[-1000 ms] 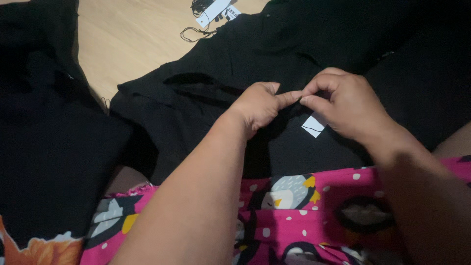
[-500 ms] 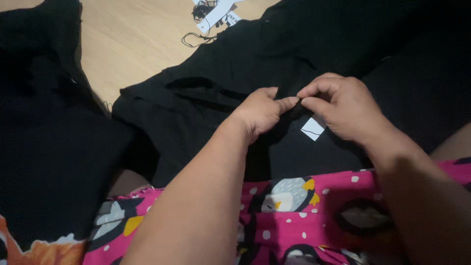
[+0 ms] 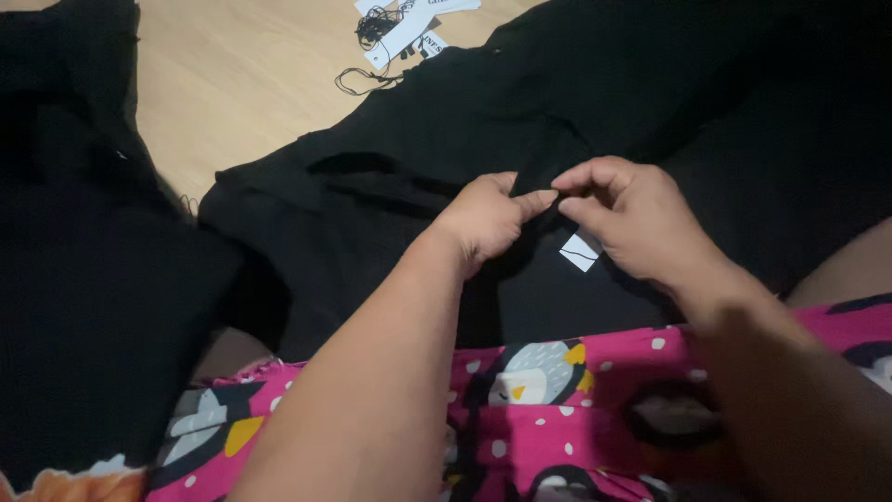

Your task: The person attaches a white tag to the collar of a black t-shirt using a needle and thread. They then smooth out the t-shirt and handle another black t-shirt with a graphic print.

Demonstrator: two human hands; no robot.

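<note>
Pink patterned cloth [image 3: 557, 409] lies nearest, then both hands, left [image 3: 483, 218] and right [image 3: 632, 218], pinching black garment [image 3: 446, 121] fabric beside its white label [image 3: 582, 251] on the floor [image 3: 251, 74]; tugging might tear a seam.

Pale wooden floor [image 3: 251, 84] carries black garments: one [image 3: 390, 214] spread across the middle, another [image 3: 84, 260] at the left edge, with white paper tags [image 3: 409, 28] and black strings by the far edge.

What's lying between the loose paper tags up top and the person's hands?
In the head view, only black garment stretches between the paper tags and the left hand and right hand, which pinch it.
</note>
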